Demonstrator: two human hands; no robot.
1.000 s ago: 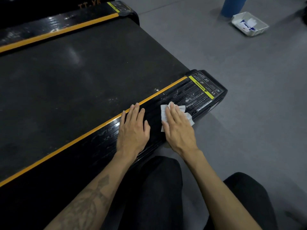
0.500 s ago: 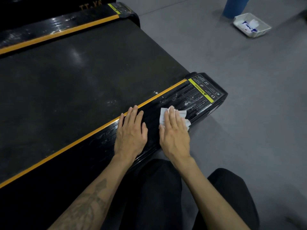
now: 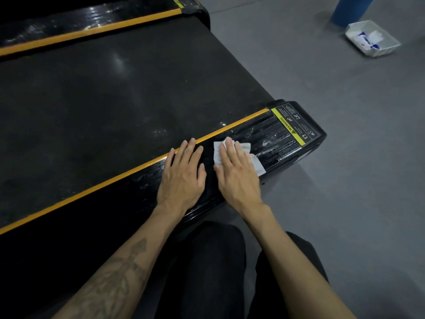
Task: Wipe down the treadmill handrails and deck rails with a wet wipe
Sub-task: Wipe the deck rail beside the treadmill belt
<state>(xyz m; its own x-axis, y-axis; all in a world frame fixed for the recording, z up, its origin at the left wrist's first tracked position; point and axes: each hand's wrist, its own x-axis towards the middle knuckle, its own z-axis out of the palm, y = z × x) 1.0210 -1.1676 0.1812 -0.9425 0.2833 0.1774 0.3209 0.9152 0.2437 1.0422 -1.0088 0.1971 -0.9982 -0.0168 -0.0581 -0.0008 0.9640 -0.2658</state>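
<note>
The near deck rail is glossy black with an orange stripe along its inner edge and a yellow warning label at its end. My right hand lies flat on a white wet wipe, pressing it onto the rail; wet streaks shine on the rail beyond it. My left hand rests flat on the same rail just to the left, fingers spread, holding nothing. The far deck rail runs along the top left, past the black belt.
A white tray with a wipe packet sits on the grey floor at the top right, next to a blue cylinder. My knees in dark trousers are at the rail's near side. Grey floor lies to the right.
My right hand has slid the wipe a little to the left along the rail, then back toward the rail's end. The left hand has stayed put.
</note>
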